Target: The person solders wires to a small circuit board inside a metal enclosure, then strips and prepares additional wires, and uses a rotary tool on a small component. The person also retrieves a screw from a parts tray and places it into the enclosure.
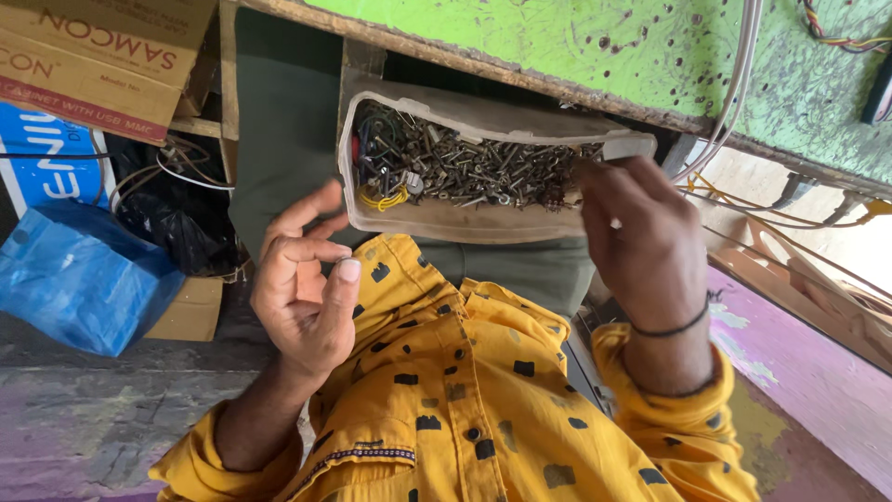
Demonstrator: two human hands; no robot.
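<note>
Soft, even daylight fills the view, bright without harsh glare. The green table [595, 46] top is strongly lit, while the space under its edge falls into deep shadow around the plastic box of screws [465, 172]. The yellow shirt [465, 390] is vivid and sharp. The right hand [641, 242] shows slight motion blur at its fingertips. Lines bend a little toward the corners from the wide lens.

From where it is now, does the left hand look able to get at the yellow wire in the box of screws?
Probably yes: the left hand is open and empty just below the box, whose top is uncovered, and the yellow wire lies at its near-left corner.
</note>
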